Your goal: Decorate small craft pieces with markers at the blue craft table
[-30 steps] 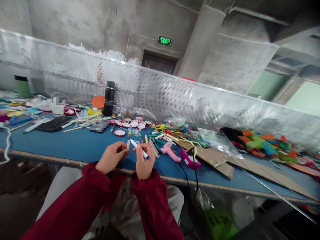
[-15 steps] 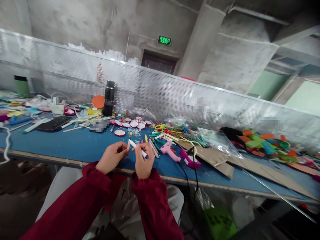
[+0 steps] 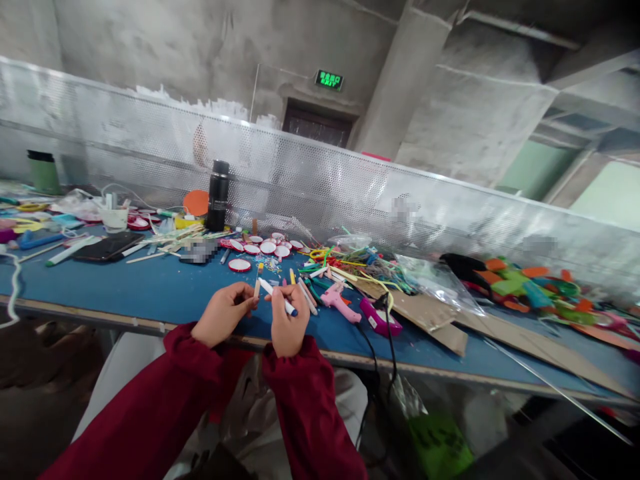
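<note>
Two slim things are held above the counter (image 3: pixel 150 293): a stick (image 3: pixel 257 288) pinched in the left hand (image 3: pixel 225 313), and a white marker (image 3: pixel 266 287) gripped in the right hand (image 3: pixel 290 323), its pale end just beside the stick, contact unclear. A sideways push from the marker could twist the stick in that narrow pinch, and the marker might skid onto the left hand.

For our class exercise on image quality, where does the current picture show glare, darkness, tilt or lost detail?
Head view: pale glare on the perforated metal panel and clear plastic; head view: deep shade beneath the blue table, whose front edge slants down rightward; head view: pixelation masks patches of panel and table; head view: white pen in the right hand recognisable, tip too small to judge.
</note>
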A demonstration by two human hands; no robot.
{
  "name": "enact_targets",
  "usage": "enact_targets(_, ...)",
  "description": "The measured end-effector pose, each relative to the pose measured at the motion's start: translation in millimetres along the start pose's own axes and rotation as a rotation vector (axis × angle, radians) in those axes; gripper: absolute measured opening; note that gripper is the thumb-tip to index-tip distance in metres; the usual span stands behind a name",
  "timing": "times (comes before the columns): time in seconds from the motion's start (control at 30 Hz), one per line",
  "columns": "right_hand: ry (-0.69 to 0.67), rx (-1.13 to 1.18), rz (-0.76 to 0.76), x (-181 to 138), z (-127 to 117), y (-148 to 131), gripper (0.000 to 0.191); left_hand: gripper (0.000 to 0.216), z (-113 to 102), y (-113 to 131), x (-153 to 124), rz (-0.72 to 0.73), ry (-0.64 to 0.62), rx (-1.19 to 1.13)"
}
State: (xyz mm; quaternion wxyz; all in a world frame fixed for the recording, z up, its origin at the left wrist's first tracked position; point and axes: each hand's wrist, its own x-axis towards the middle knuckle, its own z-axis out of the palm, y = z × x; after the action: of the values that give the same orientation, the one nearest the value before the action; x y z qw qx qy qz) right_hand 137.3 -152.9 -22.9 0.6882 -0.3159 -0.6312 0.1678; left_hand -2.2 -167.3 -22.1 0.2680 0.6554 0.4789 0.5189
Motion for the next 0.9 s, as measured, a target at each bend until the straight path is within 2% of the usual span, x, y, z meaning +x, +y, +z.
enact_targets(0.9, 0.027, -0.017, 0.012, 0.0, -0.2, 0.1, 0.021, 0.02, -0.2, 3.1, -1.5, -0.004, 0.002, -0.008)
